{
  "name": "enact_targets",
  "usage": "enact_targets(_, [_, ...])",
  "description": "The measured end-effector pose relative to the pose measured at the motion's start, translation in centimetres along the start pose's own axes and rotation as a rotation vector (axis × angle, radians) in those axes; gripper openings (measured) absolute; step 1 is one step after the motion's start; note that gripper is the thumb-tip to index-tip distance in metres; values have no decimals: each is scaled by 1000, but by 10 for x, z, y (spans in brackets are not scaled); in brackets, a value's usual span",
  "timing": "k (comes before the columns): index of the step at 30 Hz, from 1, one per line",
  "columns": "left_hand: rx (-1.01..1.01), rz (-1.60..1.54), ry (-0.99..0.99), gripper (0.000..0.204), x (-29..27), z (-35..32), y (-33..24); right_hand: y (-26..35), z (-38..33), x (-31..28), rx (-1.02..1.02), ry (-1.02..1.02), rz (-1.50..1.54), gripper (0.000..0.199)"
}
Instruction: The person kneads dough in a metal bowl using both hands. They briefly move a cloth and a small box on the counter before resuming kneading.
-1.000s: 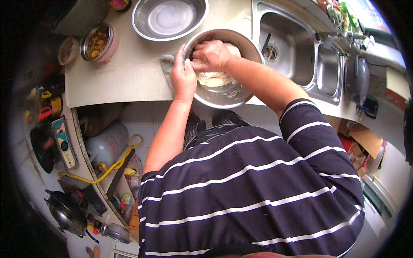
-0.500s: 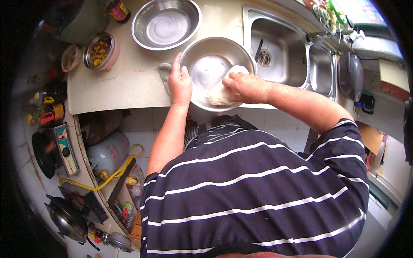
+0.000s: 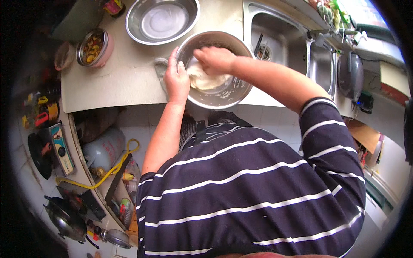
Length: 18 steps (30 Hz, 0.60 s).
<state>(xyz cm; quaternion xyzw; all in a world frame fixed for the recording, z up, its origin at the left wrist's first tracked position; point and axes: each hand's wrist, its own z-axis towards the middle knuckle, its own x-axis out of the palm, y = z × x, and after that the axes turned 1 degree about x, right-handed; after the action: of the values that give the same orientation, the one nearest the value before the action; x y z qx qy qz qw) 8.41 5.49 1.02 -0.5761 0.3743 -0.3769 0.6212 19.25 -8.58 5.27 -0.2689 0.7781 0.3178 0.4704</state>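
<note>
A round steel bowl [image 3: 238,86] stands by the counter's front edge. My left hand [image 3: 177,81] grips its left side, the thumb over the rim and the fingers along the outer wall. In the bowl lies soft, pale dough [image 3: 205,81], pushed against the left wall, and whitish smears cling to the metal. My right hand [image 3: 215,60] reaches in from the right, its fingers curled down onto the upper part of the dough. The fingertips are partly hidden and slightly blurred.
A second steel basin [image 3: 163,21] sits behind the bowl. A pink food container [image 3: 103,51] stands left, a grey cloth [image 3: 161,71] beside the bowl. The double sink [image 3: 279,53] lies right. Below the counter are a gas cylinder [image 3: 103,148] and yellow hose [image 3: 112,170].
My right hand has moved left and away from me inside the bowl. The dough, stretched along the bowl's right side before, is now bunched at the left. My left hand keeps its hold.
</note>
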Motion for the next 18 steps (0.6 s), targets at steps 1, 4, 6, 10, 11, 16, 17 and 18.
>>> enact_targets(1, [19, 6, -5, 48, -1, 0, 0, -2, 12, 0, 43, 21, 19, 30])
enact_targets(4, [-41, 16, 7, 47, -1, -1, -1, -5, 27, -7, 47, 94, -31, 41])
enact_targets(6, [-36, -12, 1, 47, 0, 0, 0, -1, 14, -17, 5, 143, -29, 45])
enact_targets(10, [50, 24, -63, 45, 2, 2, 0, 8, -50, -45, -188, 217, 70, 34])
enact_targets(11, [22, 53, -65, 45, 2, 0, 0, 15, -60, -44, -72, 370, 25, 31])
enact_targets(16, [25, -3, -55, 45, 3, -3, 0, 26, -99, -15, -61, 257, -141, 33])
enact_targets(17, [44, 40, -66, 45, 4, -3, 0, 27, -98, -7, -82, 242, -191, 38])
enact_targets(18, [103, 78, -82, 45, 4, -3, 1, 27, -93, -1, -74, 245, -202, 38])
